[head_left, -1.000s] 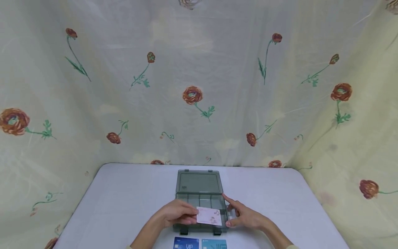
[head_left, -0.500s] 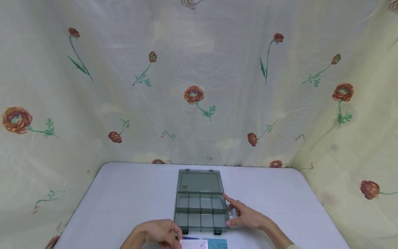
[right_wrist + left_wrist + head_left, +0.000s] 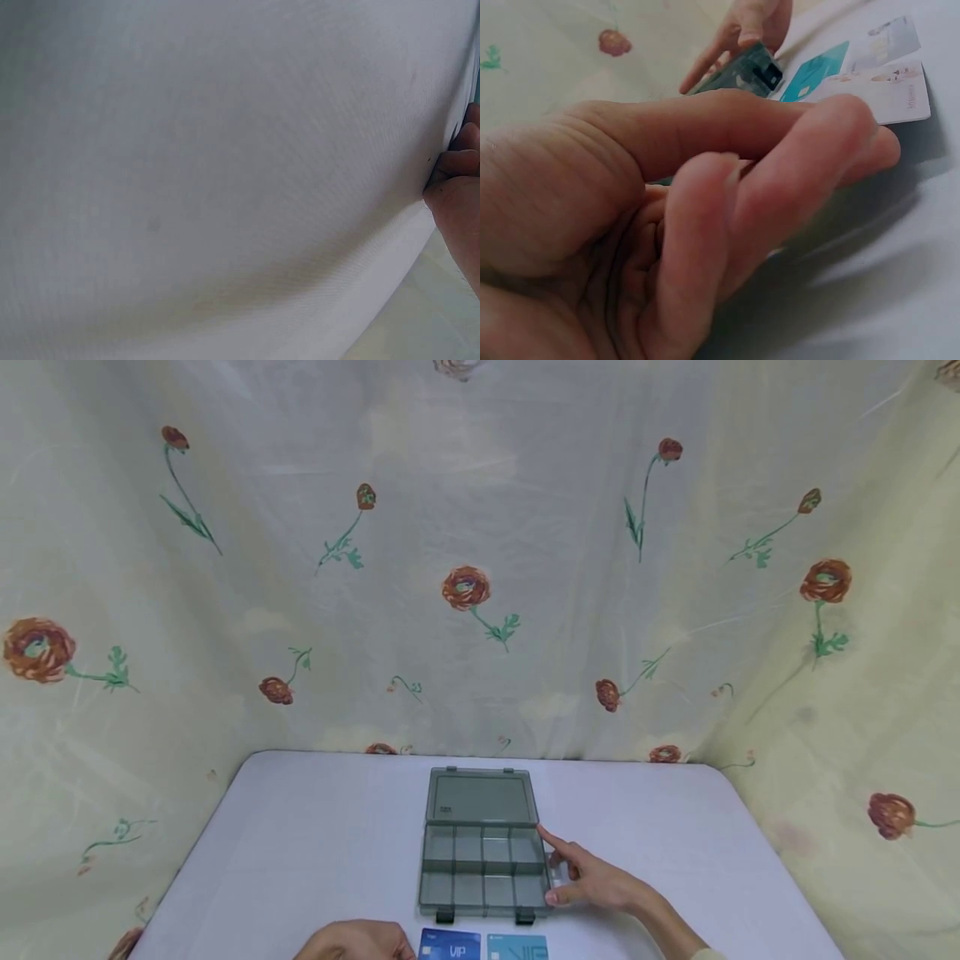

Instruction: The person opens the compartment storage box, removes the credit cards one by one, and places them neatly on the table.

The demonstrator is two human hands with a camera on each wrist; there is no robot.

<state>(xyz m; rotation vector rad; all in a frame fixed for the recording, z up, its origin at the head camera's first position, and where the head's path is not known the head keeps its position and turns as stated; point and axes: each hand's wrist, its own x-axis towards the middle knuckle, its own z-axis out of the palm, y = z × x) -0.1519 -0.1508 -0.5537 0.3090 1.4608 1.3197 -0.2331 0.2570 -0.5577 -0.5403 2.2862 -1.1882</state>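
At the bottom edge of the head view, my left hand is partly cut off. In the left wrist view its thumb and fingers pinch a pale card with a floral print, low over the table. My right hand touches the right side of a grey-green see-through compartment box, index finger extended to the hinge corner and thumb near the front. The box's lid lies back. Its compartments show nothing inside. A blue VIP card and a teal card lie before the box.
A whitish card lies past the teal one in the left wrist view. The white table ends at a flowered curtain behind and at both sides. Mostly tabletop cloth fills the right wrist view.
My left hand has drawn the floral card from above the box towards me, past the blue and teal cards, and down out of the head view. The right hand has stayed at the box.
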